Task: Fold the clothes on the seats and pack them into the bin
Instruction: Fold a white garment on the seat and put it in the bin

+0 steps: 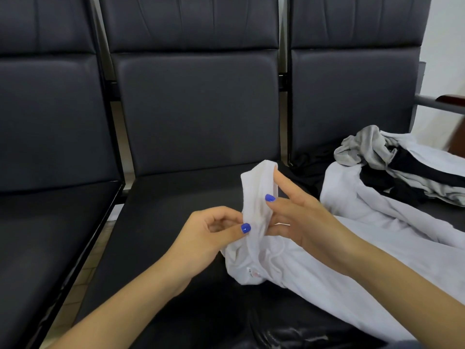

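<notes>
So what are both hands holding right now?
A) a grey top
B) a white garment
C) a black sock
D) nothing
B: the left hand pinches the white garment and the right hand grips it too; the grey top lies untouched on the right seat.

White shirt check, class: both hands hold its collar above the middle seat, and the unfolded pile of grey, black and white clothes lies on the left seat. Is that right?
Not quite. The head view shows the pile on the right seat, not the left. The rest stands: both the left hand and right hand hold the white shirt by its collar above the middle seat.
</notes>
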The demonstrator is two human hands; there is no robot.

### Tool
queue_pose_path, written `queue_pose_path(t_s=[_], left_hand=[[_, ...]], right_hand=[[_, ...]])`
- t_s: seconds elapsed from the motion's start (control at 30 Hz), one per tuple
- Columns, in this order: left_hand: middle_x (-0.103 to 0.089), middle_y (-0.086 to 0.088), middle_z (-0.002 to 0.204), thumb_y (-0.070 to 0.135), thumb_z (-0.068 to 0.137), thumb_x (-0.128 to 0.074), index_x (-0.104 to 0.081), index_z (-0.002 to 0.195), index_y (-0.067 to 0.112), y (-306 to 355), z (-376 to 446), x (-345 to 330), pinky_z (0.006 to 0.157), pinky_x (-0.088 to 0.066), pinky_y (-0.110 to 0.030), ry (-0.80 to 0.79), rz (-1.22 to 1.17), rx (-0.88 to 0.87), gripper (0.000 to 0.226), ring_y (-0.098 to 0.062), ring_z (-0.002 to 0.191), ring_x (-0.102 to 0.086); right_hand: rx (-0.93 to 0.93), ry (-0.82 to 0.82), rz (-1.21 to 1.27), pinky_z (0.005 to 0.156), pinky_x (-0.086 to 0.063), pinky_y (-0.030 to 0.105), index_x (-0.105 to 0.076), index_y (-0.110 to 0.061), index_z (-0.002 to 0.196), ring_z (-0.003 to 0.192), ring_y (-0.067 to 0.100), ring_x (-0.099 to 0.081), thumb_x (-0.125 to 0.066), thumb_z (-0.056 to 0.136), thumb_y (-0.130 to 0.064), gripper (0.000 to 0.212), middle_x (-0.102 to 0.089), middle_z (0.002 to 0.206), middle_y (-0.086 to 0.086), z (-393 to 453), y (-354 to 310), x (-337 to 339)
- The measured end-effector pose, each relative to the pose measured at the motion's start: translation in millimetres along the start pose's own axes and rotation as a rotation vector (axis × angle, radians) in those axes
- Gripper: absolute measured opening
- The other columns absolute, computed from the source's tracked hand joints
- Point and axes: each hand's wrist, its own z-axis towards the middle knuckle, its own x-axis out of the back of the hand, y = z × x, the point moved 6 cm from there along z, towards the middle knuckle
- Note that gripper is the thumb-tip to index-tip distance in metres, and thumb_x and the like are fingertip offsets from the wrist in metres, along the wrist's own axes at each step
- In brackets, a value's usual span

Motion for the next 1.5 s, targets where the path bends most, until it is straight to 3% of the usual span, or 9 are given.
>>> queue_pose_path(t_s=[0.07,0.2,0.4,0.67,0.8,0.9,1.03,1.2,1.5], left_hand=[[-0.074,0.001,0.086,0.012,0.084,-0.066,-0.072,0.089,0.014,0,0,3,0.070,-0.052,-0.013,0.009,-0.048,0.025,0.008,-0.010,0.081,-0.069],[-0.074,-0.004,0.090,0.014,0.090,-0.057,-0.066,0.098,0.010,1,-1,2,0.083,-0.054,-0.030,-0.011,-0.205,0.069,0.012,-0.015,0.083,-0.069],[-0.073,-0.013,0.096,0.008,0.094,-0.050,-0.061,0.107,0.002,4,-4,0,0.075,-0.059,-0.032,-0.031,-0.454,0.123,0.018,-0.024,0.089,-0.071],[-0.073,-0.014,0.094,0.012,0.096,-0.044,-0.059,0.108,0.004,8,-5,4,0.059,-0.058,-0.031,-0.013,-0.587,0.143,0.020,-0.025,0.079,-0.072],[-0.072,-0.014,0.090,0.017,0.097,-0.045,-0.055,0.109,0.007,12,-8,0,0.059,-0.060,-0.038,-0.063,-0.458,0.142,0.019,-0.029,0.075,-0.071],[-0.073,-0.012,0.087,0.022,0.093,-0.048,-0.054,0.105,0.011,14,-11,-6,0.056,-0.059,-0.034,-0.113,-0.375,0.125,0.017,-0.027,0.073,-0.070],[-0.073,-0.006,0.085,0.030,0.079,-0.057,-0.058,0.100,0.015,11,-10,-6,0.055,-0.055,-0.028,-0.106,-0.306,0.128,0.027,-0.021,0.071,-0.068],[-0.072,-0.006,0.087,0.027,0.074,-0.075,-0.072,0.091,0.013,9,-7,3,0.060,-0.053,-0.024,-0.141,-0.310,0.120,0.021,-0.017,0.075,-0.067],[-0.066,-0.002,0.068,0.031,0.072,-0.071,-0.070,0.063,0.018,2,-6,11,0.053,-0.049,-0.022,-0.181,-0.225,0.176,0.016,-0.013,0.060,-0.061]], right_hand=[[0.000,-0.035,-0.044,0.076,-0.057,0.024,-0.034,-0.050,0.132,0.094,0.014,-0.070,-0.051,0.093,-0.009,0.059,-0.073,0.094,-0.001,-1,-1,-2],[0.000,0.040,-0.095,0.078,-0.057,0.025,-0.040,-0.029,0.130,0.092,0.016,-0.071,-0.064,0.084,-0.003,0.058,-0.074,0.099,0.000,-1,0,2],[0.115,0.046,-0.135,0.068,-0.054,0.021,-0.048,-0.028,0.118,0.068,0.014,-0.063,-0.072,0.074,-0.001,0.057,-0.061,0.064,-0.001,-3,-10,1],[0.117,-0.023,-0.205,0.059,-0.054,0.024,-0.065,-0.015,0.107,0.062,0.015,-0.064,-0.062,0.084,0.004,0.029,-0.066,0.069,0.002,-3,-11,-5],[0.099,-0.024,-0.146,0.069,-0.058,0.028,-0.064,-0.016,0.112,0.081,0.021,-0.069,-0.060,0.086,-0.003,0.030,-0.070,0.086,0.014,-5,-10,-7],[0.089,-0.028,-0.188,0.061,-0.054,0.019,-0.069,-0.011,0.097,0.075,0.010,-0.070,-0.063,0.084,-0.008,0.015,-0.073,0.082,0.000,-6,-10,-10],[0.167,0.133,-0.188,0.059,-0.055,0.023,-0.069,-0.012,0.078,0.062,0.009,-0.065,-0.065,0.082,-0.009,0.007,-0.070,0.068,-0.001,-5,-18,1],[0.275,0.336,-0.059,0.059,-0.057,0.025,-0.066,-0.008,0.083,0.063,0.011,-0.066,-0.060,0.088,-0.008,0.008,-0.069,0.068,0.001,-11,-30,20],[0.191,0.653,0.186,0.054,-0.053,0.022,-0.062,-0.013,0.083,0.064,0.007,-0.064,-0.052,0.097,-0.017,0.017,-0.068,0.073,-0.004,-22,-25,70]])
